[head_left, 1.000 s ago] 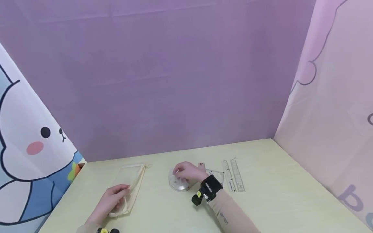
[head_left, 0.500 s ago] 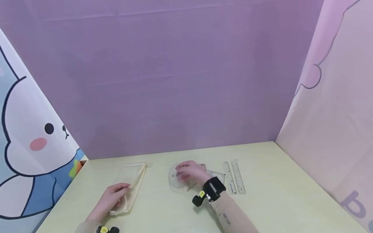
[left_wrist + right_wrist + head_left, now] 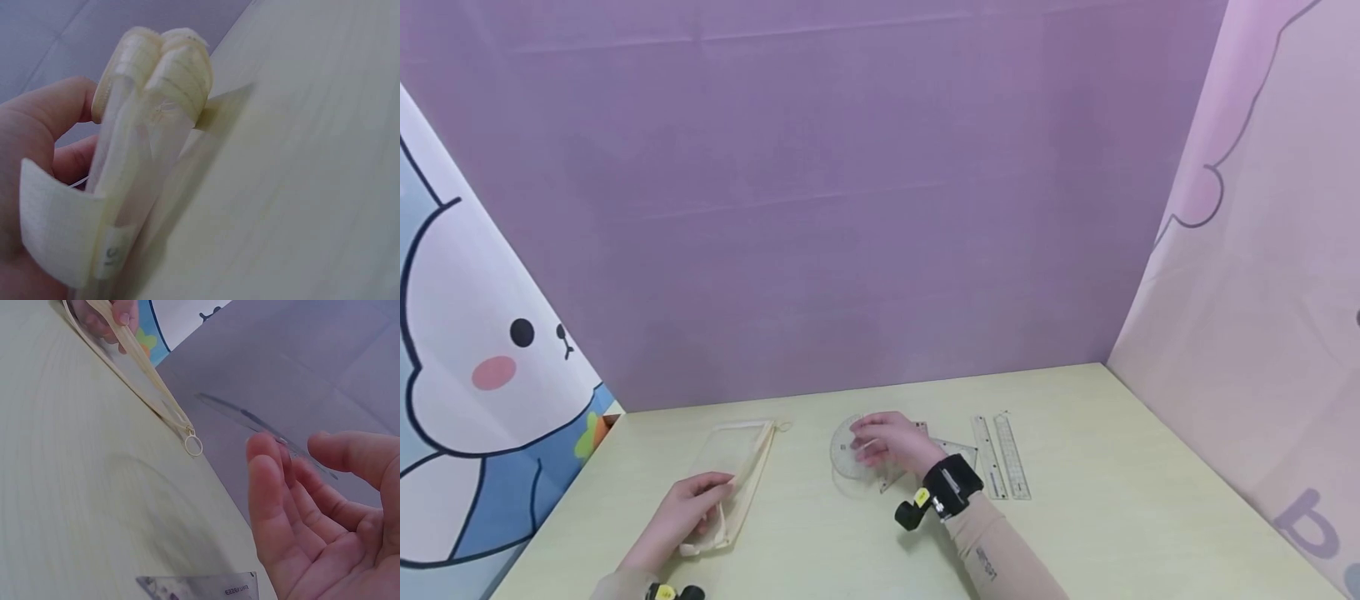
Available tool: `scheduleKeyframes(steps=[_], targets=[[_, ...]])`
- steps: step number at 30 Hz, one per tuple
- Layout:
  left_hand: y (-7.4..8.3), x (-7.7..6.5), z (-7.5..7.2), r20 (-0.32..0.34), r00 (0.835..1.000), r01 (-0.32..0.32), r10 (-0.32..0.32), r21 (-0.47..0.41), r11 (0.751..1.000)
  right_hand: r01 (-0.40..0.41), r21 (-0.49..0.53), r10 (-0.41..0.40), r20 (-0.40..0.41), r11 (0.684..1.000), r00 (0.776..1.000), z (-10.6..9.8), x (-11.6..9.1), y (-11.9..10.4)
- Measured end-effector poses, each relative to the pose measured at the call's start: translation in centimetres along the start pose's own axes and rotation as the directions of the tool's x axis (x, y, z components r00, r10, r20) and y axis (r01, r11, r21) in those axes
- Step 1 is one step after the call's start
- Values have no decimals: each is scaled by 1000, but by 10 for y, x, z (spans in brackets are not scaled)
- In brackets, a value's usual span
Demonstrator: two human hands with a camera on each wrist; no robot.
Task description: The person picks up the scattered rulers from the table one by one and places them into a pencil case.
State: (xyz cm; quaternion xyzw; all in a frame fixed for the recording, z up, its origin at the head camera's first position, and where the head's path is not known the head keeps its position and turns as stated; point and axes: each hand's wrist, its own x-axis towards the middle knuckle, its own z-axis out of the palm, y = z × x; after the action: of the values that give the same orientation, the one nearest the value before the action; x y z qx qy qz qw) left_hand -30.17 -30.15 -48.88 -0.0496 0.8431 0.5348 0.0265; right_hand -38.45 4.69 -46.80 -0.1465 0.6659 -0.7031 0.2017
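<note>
My right hand (image 3: 898, 442) pinches a clear round protractor (image 3: 845, 457) between thumb and fingers, raised over the table with a faint shadow below it. The right wrist view shows the protractor (image 3: 232, 412) almost edge-on. On the left, my left hand (image 3: 688, 510) grips the near end of a see-through zip pouch (image 3: 730, 450) with cream edging. Close up in the left wrist view, fingers curl behind the pouch (image 3: 178, 81), by a cream fabric tab and a small printed label. A ring (image 3: 194, 445) hangs from the pouch's far corner.
Partly behind the right hand lies a clear set square (image 3: 964, 451). Further right, two clear straight rulers (image 3: 990, 458) lie side by side. A purple backdrop (image 3: 850, 250) closes off the table's far edge, with printed panels at both sides.
The protractor has come up off the table and changed its tilt in my right hand, which has barely shifted. My left hand keeps its grip on the pouch.
</note>
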Motion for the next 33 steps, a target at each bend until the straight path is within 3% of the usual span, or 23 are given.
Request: scheduleKeyframes(steps=[12,33], targets=[[-4,-1,-2,-3,1000,-11,11,-13,1000,-19,38,18,21,999,1000,2,5,4],[12,0,8,-79,990,-114,117,42,993,-59,55,54,89,997,995,34,21,4]])
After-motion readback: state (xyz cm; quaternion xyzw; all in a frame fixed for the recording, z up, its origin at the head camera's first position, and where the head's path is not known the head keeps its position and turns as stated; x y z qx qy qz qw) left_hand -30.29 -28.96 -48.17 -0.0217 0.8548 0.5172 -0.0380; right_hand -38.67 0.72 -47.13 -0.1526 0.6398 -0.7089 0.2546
